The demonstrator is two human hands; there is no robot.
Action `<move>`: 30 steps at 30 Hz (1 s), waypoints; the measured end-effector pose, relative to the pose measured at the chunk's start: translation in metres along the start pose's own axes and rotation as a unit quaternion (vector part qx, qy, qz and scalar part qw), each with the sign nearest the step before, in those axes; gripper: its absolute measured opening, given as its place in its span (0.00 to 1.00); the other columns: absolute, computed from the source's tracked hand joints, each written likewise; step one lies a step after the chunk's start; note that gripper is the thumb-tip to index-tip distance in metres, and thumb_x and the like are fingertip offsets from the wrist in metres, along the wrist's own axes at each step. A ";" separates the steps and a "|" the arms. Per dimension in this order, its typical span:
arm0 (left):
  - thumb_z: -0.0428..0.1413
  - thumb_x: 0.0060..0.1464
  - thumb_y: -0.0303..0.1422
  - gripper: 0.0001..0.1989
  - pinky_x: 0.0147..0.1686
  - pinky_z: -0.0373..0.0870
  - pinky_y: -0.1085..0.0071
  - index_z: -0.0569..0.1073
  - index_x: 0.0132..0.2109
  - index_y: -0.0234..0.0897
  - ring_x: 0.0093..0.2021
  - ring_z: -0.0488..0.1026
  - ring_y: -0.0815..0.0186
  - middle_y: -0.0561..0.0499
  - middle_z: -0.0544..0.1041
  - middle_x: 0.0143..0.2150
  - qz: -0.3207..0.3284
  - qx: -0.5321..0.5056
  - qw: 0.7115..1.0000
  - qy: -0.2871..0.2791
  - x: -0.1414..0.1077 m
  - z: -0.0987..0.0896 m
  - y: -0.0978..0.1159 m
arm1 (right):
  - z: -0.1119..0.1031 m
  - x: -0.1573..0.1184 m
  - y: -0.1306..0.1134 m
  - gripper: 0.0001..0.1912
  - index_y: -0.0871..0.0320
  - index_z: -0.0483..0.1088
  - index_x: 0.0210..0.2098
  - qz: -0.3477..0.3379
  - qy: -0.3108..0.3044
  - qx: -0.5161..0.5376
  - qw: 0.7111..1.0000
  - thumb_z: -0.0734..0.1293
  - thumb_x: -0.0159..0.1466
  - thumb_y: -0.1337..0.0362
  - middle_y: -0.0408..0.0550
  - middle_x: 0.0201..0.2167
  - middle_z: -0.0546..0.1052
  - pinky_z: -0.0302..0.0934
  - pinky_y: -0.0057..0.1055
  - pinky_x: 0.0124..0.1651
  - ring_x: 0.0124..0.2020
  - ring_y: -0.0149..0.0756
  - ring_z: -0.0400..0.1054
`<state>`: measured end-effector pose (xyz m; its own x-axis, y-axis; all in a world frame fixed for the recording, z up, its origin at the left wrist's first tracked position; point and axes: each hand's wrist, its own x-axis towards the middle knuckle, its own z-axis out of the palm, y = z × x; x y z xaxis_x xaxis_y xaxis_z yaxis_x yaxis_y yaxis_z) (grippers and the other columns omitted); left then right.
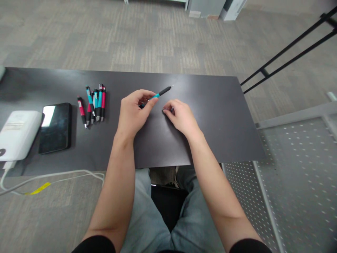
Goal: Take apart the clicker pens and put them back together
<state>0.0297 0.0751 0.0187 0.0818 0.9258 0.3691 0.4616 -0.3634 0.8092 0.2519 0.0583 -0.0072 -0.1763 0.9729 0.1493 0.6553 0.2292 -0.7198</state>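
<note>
My left hand (135, 110) is closed around a teal pen with a black grip (162, 93). The pen slants up to the right, its pointed end free of the fingers and its rear part inside the hand. To the right and slightly nearer me, my right hand (180, 114) has its thumb and forefinger pinched together just above the table. A tiny dark, shiny bit shows at those fingertips, too small to name. Several teal and red pens (99, 103) lie in a loose bunch left of my left hand, with one red pen (81, 111) at the bunch's left side.
On the left of the dark table (221, 119) lie a black phone-like device (55, 128) and a white box-shaped device (19, 135). A white cable (65, 174) with a yellow tag runs along the front edge. Perforated metal panels (297, 158) stand at the right.
</note>
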 end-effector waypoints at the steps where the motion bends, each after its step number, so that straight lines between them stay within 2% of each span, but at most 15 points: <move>1: 0.71 0.72 0.39 0.04 0.51 0.85 0.60 0.88 0.47 0.46 0.45 0.86 0.56 0.50 0.92 0.46 -0.002 0.002 1.000 -0.003 0.000 0.000 0.000 | -0.003 0.000 0.004 0.04 0.49 0.80 0.45 0.006 0.013 0.032 0.999 0.77 0.78 0.64 0.49 0.44 0.85 0.77 0.46 0.56 0.43 0.48 0.78; 4: 0.72 0.72 0.40 0.05 0.51 0.85 0.60 0.88 0.46 0.46 0.44 0.85 0.56 0.50 0.91 0.45 0.002 -0.001 1.000 -0.016 0.000 -0.001 -0.001 | -0.017 0.001 0.018 0.12 0.48 0.77 0.43 0.038 0.084 0.156 0.984 0.81 0.74 0.53 0.44 0.39 0.84 0.77 0.43 0.48 0.38 0.44 0.76; 7: 0.72 0.71 0.41 0.06 0.52 0.84 0.59 0.89 0.46 0.46 0.44 0.85 0.56 0.50 0.91 0.45 0.020 -0.013 0.999 -0.040 -0.001 0.001 -0.003 | -0.033 0.001 0.029 0.19 0.47 0.76 0.41 0.047 0.156 0.253 0.954 0.83 0.70 0.45 0.43 0.39 0.83 0.77 0.39 0.44 0.40 0.42 0.78; 9: 0.72 0.71 0.43 0.08 0.52 0.84 0.59 0.90 0.47 0.46 0.44 0.86 0.55 0.49 0.91 0.45 0.026 -0.019 0.998 -0.058 -0.002 0.004 -0.003 | -0.040 0.000 0.032 0.22 0.47 0.75 0.41 0.039 0.175 0.282 0.942 0.85 0.69 0.43 0.44 0.40 0.84 0.78 0.38 0.44 0.42 0.42 0.80; 14: 0.73 0.70 0.48 0.11 0.49 0.84 0.55 0.92 0.47 0.48 0.43 0.85 0.53 0.48 0.91 0.43 0.042 -0.024 0.996 -0.072 -0.003 0.008 -0.003 | -0.050 -0.006 0.024 0.25 0.47 0.77 0.41 0.037 0.163 0.272 0.948 0.86 0.69 0.38 0.45 0.42 0.85 0.79 0.39 0.43 0.41 0.42 0.80; 19: 0.73 0.71 0.52 0.13 0.46 0.84 0.52 0.93 0.47 0.50 0.42 0.86 0.52 0.48 0.90 0.42 0.049 -0.027 0.996 -0.075 -0.003 0.010 -0.002 | -0.054 -0.010 0.016 0.30 0.48 0.81 0.41 0.042 0.137 0.249 0.958 0.88 0.66 0.32 0.44 0.39 0.83 0.75 0.39 0.40 0.37 0.41 0.75; 24: 0.69 0.75 0.56 0.18 0.48 0.83 0.54 0.94 0.49 0.50 0.42 0.85 0.57 0.54 0.91 0.43 0.065 0.004 0.994 -0.082 -0.003 0.009 0.001 | -0.056 -0.012 0.018 0.30 0.49 0.83 0.41 0.038 0.116 0.240 0.963 0.89 0.64 0.32 0.44 0.36 0.81 0.74 0.40 0.42 0.37 0.41 0.74; 27: 0.66 0.77 0.54 0.19 0.48 0.83 0.56 0.94 0.50 0.48 0.42 0.84 0.60 0.56 0.91 0.43 0.076 0.013 0.993 -0.088 -0.003 0.009 0.002 | -0.058 -0.015 0.020 0.28 0.49 0.83 0.41 0.034 0.107 0.219 0.969 0.89 0.66 0.34 0.43 0.35 0.79 0.72 0.39 0.42 0.37 0.41 0.72; 30: 0.69 0.75 0.53 0.16 0.48 0.83 0.55 0.93 0.48 0.48 0.43 0.86 0.56 0.53 0.91 0.43 0.069 0.001 0.993 -0.092 -0.002 0.009 0.001 | -0.061 -0.019 0.018 0.26 0.49 0.82 0.42 0.018 0.096 0.191 0.977 0.87 0.70 0.36 0.42 0.35 0.78 0.69 0.39 0.42 0.36 0.40 0.70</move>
<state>0.0383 0.0736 0.0142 0.3034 0.8710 0.3864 0.4364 -0.4875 0.7562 0.3120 0.0461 0.0184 0.0070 0.9762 0.2167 0.3301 0.2023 -0.9220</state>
